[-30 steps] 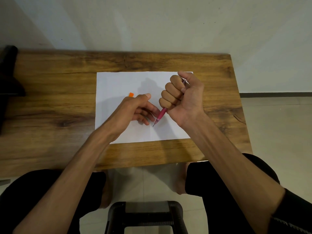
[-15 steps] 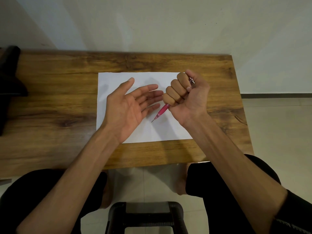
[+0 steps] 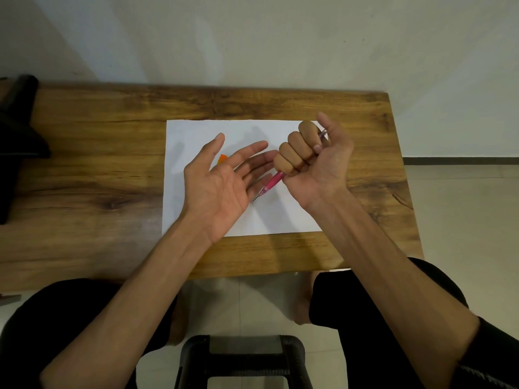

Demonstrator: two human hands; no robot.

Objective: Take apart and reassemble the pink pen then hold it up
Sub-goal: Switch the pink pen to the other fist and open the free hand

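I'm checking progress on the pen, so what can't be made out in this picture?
- Pink pen, head view: its middle is hidden inside the right hand.
- Orange piece on the paper: partly behind the left hand, too small to identify.
- Dark object: cut off by the left edge.

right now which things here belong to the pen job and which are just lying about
Job: pink pen, gripped in the right hand; open left hand; small orange piece, possibly a pen part; white paper.

Lying about: wooden table; black stool; dark object at table's left.
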